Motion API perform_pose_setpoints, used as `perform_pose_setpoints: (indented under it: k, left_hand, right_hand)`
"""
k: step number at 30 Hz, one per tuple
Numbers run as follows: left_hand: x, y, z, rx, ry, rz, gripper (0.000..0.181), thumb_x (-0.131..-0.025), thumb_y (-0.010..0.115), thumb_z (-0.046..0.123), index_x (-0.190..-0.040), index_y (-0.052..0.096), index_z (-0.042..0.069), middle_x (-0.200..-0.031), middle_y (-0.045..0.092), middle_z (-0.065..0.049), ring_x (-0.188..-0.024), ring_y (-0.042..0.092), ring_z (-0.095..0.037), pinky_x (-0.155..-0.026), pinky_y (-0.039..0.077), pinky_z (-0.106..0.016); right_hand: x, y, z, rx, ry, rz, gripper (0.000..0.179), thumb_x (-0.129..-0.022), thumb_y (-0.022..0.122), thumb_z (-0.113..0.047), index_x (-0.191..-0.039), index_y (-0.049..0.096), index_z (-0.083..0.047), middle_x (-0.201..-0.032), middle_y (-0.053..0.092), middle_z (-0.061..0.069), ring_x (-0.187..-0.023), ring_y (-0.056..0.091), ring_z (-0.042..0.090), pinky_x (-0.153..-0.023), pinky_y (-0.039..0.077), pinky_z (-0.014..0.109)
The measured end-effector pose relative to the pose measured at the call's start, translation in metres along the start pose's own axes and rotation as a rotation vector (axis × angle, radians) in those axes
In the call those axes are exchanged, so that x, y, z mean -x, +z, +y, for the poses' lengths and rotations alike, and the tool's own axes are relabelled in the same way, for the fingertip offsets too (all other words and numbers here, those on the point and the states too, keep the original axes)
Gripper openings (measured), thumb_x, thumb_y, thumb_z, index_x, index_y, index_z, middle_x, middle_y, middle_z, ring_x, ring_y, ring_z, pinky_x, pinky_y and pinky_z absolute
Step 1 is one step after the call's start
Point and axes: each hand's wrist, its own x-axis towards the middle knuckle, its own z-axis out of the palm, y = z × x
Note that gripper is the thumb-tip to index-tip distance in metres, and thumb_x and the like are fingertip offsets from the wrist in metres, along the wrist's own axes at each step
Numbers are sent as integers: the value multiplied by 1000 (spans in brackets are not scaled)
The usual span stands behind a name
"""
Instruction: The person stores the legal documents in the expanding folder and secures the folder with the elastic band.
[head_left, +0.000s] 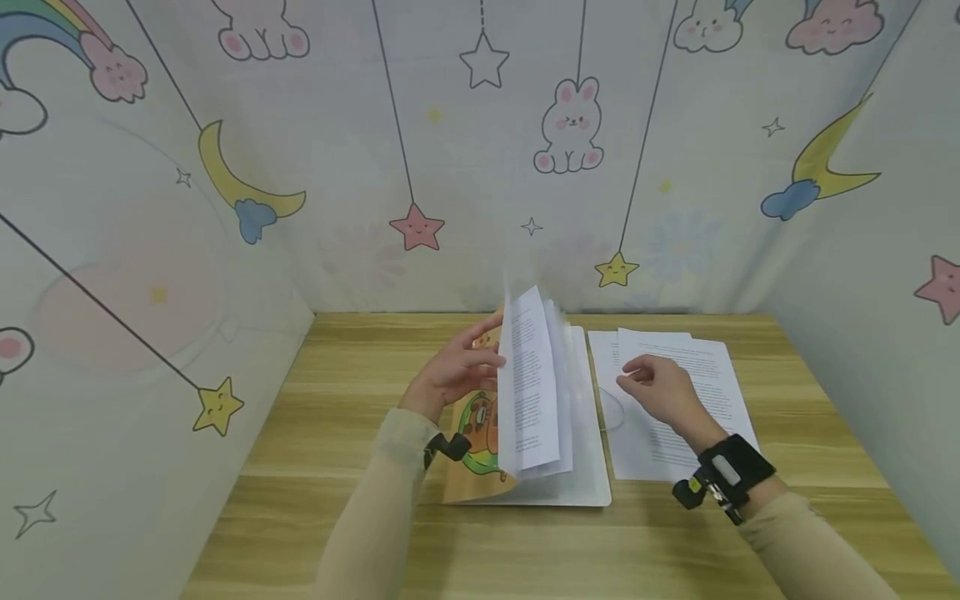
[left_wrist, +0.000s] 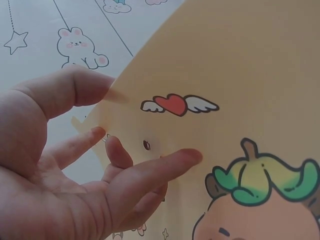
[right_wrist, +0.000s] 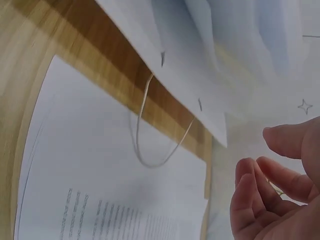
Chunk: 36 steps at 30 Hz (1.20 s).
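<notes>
A booklet-like folder with a tan cartoon cover [head_left: 478,437] lies in the middle of the table. Printed sheets [head_left: 534,383] stand up from it, their top edges blurred. My left hand [head_left: 457,367] is on the cover side, its fingers touching the cover near a winged red heart [left_wrist: 171,105]. To the right, my right hand [head_left: 660,387] hovers over loose printed pages [head_left: 708,375], fingers loosely bent, thumb apart from them, nothing held. A thin pale cord [right_wrist: 146,161] loops out beside two small slits in a white sheet [right_wrist: 182,82].
The wooden table [head_left: 322,433] meets a cartoon-printed backdrop [head_left: 480,167] behind and at both sides. A white back panel [head_left: 592,467] of the folder lies flat beside the loose pages. Each wrist wears a small black camera.
</notes>
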Motion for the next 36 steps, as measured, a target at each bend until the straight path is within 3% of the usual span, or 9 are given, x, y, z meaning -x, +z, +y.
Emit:
perform_pose_setpoints:
  k: [5, 11, 18, 30, 36]
  left_hand:
    - [1, -1, 0, -1, 3, -4, 78, -98, 59, -8, -163, 38, 30, -141, 53, -27, -91, 72, -27, -77, 61, -43]
    - [1, -1, 1, 6, 2, -9, 79, -98, 60, -7, -163, 38, 30, -146, 50, -29, -95, 72, -29, -79, 61, -44]
    - [2, 0, 1, 12, -2, 2, 79, -97, 60, -8, -163, 39, 30, -148, 48, -31, -93, 72, -28, -79, 61, -44]
    - [1, 0, 3, 35, -10, 7, 81, -95, 59, -11, -163, 38, 29, -149, 46, -30, -90, 72, -27, -76, 61, -42]
    - [1, 0, 4, 30, -10, 4, 81, -95, 59, -10, -163, 38, 29, -151, 45, -31, -90, 72, -28, -76, 61, -42]
  right_hand:
    - [1, -9, 26, 56, 50, 32, 43, -101, 68, -27, -129, 63, 6, -125, 67, 30, -116, 66, 46, -91, 57, 54]
    - [5, -23, 56, 167, 112, 68, 53, -100, 68, -28, -133, 57, 12, -131, 59, 39, -120, 59, 53, -93, 52, 60]
    - [6, -38, 83, 205, 247, 55, 71, -98, 69, -28, -141, 41, 21, -138, 43, 48, -123, 45, 59, -98, 45, 66]
    - [11, -52, 102, 281, 440, -52, 100, -94, 73, -42, -148, 24, 26, -144, 35, 50, -124, 41, 61, -102, 43, 64]
    - [11, -51, 109, 303, 499, -89, 108, -93, 73, -53, -145, 23, 27, -126, 38, 50, -110, 38, 57, -91, 44, 62]
